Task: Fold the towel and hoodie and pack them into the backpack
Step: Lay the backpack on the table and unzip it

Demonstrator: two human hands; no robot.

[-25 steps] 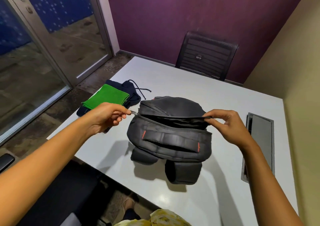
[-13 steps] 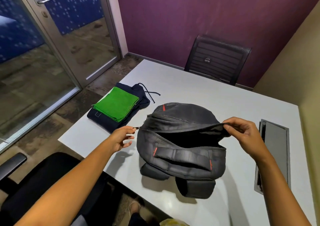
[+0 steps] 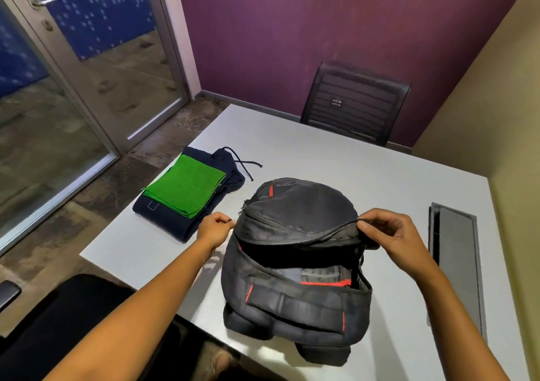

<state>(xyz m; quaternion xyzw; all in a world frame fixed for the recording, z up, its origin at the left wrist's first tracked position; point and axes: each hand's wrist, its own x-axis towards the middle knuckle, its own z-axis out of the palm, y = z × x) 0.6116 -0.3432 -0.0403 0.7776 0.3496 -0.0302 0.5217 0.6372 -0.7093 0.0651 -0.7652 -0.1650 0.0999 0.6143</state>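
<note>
A black backpack (image 3: 295, 252) sits near the front edge of a white table (image 3: 336, 158), its main compartment unzipped and gaping toward the camera, red trim and a grey inner panel visible inside. The right hand (image 3: 391, 234) pinches the upper flap at the zip line between thumb and curled fingers and lifts it, while the left hand (image 3: 214, 230) is curled at the bag's left corner, apparently pinching the zip pull, though the pull itself is too small to make out. To the left of the bag, near but apart from it, a folded green towel (image 3: 187, 187) lies stacked on a folded navy hoodie (image 3: 172, 220), whose drawstrings trail onto the tabletop. Both pieces look soft, light and limp; the stack would likely sag or come unfolded if taken by one corner, so a hold from beneath with both hands, or a grip along opposite folded edges, seems the safer way to carry it over. The backpack's fabric is slack too, and its mouth will probably fall shut unless the flap is held up. A black mesh chair (image 3: 355, 103) stands at the far side, a cable hatch (image 3: 455, 266) is set into the table at right, and a glass door (image 3: 96, 59) is at left.
</note>
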